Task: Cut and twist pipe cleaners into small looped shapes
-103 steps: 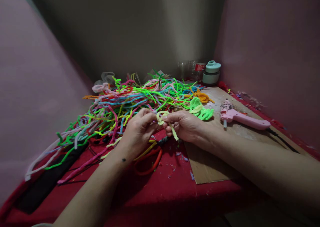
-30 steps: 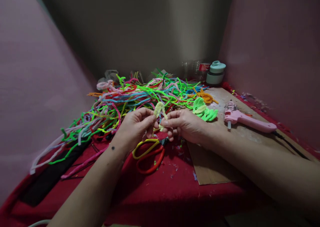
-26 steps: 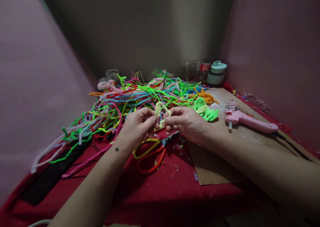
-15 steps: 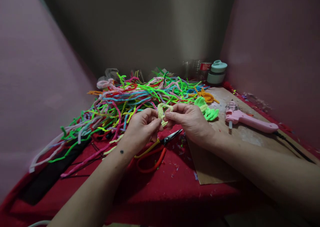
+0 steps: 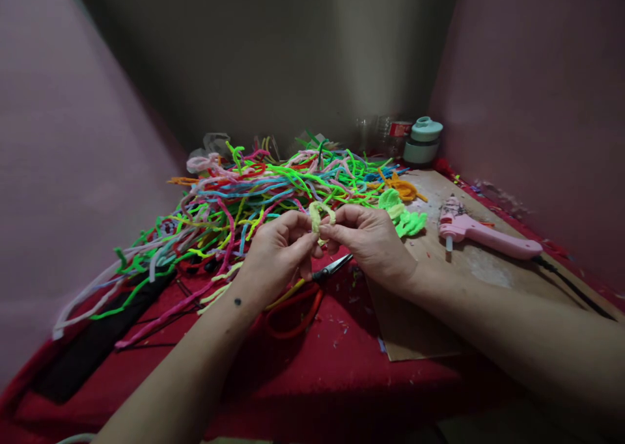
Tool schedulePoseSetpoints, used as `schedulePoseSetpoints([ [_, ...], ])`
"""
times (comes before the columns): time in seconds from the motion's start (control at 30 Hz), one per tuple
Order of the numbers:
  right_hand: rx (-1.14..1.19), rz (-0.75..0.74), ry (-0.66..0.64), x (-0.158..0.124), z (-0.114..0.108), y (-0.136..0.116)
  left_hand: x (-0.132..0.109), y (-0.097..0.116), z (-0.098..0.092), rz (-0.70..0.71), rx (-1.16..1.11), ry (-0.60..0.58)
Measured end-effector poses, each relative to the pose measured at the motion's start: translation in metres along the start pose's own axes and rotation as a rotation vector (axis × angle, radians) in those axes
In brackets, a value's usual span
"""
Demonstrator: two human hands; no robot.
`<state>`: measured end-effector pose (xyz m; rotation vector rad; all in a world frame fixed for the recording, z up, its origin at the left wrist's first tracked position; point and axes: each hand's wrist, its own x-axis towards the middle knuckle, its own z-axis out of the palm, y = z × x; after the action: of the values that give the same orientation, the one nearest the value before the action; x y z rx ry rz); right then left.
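Note:
A pale yellow pipe cleaner (image 5: 316, 213), bent into a small loop, is pinched between both hands above the red cloth. My left hand (image 5: 283, 245) grips its left side with thumb and forefinger. On the other side, my right hand (image 5: 368, 239) pinches the loop, its fingers close to the left fingertips. Scissors with red and yellow handles (image 5: 297, 323) lie under the hands, blades pointing right. Just past my right hand, a bright green shape of fuzzy pipe cleaner (image 5: 410, 222) rests on the board.
Behind the hands spreads a big tangled heap of coloured pipe cleaners (image 5: 273, 183). To the right, a pink glue gun (image 5: 493, 235) with a black cord lies on a brown board (image 5: 415, 333). A teal-lidded container (image 5: 424, 141) stands at the back by the wall.
The loop has turned and narrowed slightly between my fingertips, and my hands have drawn a little closer together. Both hands still pinch it.

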<state>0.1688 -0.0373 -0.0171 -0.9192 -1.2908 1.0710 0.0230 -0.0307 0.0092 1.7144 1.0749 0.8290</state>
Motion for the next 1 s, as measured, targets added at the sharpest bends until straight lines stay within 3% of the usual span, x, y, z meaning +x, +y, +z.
schedulePoseSetpoints([
  [0.13, -0.032, 0.019, -0.025, 0.0, -0.001, -0.002, 0.0, 0.0, 0.0, -0.002, -0.054, -0.014],
  [0.27, -0.026, -0.022, -0.084, -0.001, -0.003, -0.004, 0.002, 0.0, -0.002, 0.009, -0.067, 0.049],
  [0.47, -0.134, 0.024, -0.044, -0.001, -0.004, -0.004, 0.001, 0.0, -0.001, 0.037, -0.014, 0.09],
  [0.77, 0.14, 0.09, -0.042, 0.003, -0.003, 0.006, 0.0, 0.001, 0.001, 0.023, -0.038, 0.041],
  [0.9, 0.096, 0.153, -0.051, 0.003, -0.002, 0.005, 0.001, 0.002, 0.001, -0.005, -0.102, 0.041],
  [1.0, 0.15, 0.121, -0.046, 0.003, -0.002, 0.006, 0.002, 0.001, 0.0, -0.007, -0.163, 0.03],
])
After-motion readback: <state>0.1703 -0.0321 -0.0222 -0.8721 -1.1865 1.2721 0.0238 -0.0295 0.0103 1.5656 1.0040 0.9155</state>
